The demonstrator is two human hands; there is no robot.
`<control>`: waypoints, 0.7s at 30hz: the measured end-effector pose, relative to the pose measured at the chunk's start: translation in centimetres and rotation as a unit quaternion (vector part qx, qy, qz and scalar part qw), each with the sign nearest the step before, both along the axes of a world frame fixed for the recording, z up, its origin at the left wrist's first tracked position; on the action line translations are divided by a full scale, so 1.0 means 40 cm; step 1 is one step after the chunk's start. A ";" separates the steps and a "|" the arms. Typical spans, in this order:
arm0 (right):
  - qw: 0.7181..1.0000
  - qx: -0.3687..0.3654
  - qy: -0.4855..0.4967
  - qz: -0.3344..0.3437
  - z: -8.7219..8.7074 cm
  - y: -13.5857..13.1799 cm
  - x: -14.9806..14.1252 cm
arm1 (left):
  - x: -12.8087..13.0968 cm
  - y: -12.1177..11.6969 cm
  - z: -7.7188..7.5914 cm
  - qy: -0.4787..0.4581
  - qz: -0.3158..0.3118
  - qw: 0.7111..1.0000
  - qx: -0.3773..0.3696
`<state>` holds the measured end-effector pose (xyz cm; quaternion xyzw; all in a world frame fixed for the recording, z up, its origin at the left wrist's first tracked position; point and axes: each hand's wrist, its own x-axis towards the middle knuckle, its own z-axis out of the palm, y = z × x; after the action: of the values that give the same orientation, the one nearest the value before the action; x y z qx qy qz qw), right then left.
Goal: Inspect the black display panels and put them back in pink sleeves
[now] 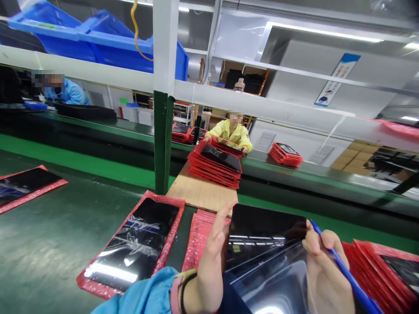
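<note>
A black glossy tablet panel (265,233) stands tilted up in front of me, with a transparent film (271,279) on its lower part. My left hand (212,248) grips the panel's left edge with its fingers extended upward. My right hand (324,266) holds a blue pen (350,279) and presses against the panel's right side. Part of the panel's lower edge is hidden by my hands. Another black panel (131,240) lies on a red bubble bag (199,240) to the left of my left hand.
Stacked red-bagged panels (379,270) lie at the right. Beyond a wooden board (199,187), a taller stack (216,163) stands before a person in a yellow jacket (232,133). A person in blue (68,93) sits far left. A green conveyor belt (65,218) runs below blue bins (98,43).
</note>
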<state>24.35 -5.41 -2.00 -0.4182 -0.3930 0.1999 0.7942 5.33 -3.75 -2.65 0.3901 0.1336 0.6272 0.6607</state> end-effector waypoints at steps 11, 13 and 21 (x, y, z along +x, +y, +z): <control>0.995 -0.022 0.096 0.035 -0.032 0.024 0.043 | 0.011 0.049 0.000 0.015 0.000 0.996 -0.086; 0.994 -0.016 0.100 0.050 -0.041 0.036 0.054 | 0.012 0.053 -0.002 0.050 0.019 0.993 -0.101; 0.996 -0.035 0.048 0.062 -0.063 0.062 0.078 | 0.014 0.070 -0.006 0.086 0.041 0.988 -0.117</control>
<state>27.47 -2.91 -4.52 -0.4105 -0.3724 0.2821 0.7831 5.88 -0.95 -2.89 0.3566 0.2787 0.5978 0.6617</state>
